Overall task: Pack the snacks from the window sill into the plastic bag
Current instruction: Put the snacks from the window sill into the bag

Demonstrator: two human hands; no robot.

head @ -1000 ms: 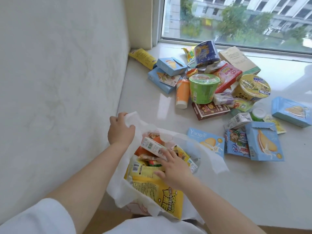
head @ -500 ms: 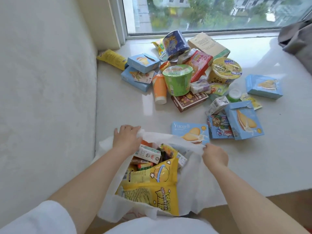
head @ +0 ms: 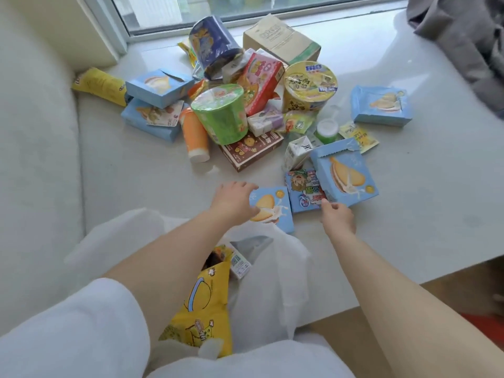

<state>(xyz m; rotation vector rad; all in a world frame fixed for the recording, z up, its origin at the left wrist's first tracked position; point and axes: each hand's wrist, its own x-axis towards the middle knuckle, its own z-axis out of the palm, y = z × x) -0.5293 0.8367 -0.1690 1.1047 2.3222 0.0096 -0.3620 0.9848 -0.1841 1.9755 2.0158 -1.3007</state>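
Note:
A white plastic bag (head: 272, 282) lies open at the sill's near edge, with a yellow snack pouch (head: 201, 304) and a small carton (head: 240, 264) inside. My left hand (head: 234, 203) clasps the left side of a flat blue cookie box (head: 275, 208) just beyond the bag. My right hand (head: 338, 219) reaches forward, its fingertips at the near edge of a small blue cartoon pack (head: 302, 195) and a taller blue cookie box (head: 343, 173). Nothing is in the right hand.
A pile of snacks fills the far sill: green cup (head: 221, 113), orange tube (head: 195, 137), brown box (head: 251, 151), yellow noodle bowl (head: 308, 85), dark blue pack (head: 212, 45), cardboard box (head: 281, 39), more blue boxes (head: 380, 105). Grey cloth (head: 463, 42) lies at the far right. A wall (head: 35, 159) runs on the left.
Both hands have let go of the bag's rim and reached forward to the blue boxes beyond it. The bag has slumped partly closed.

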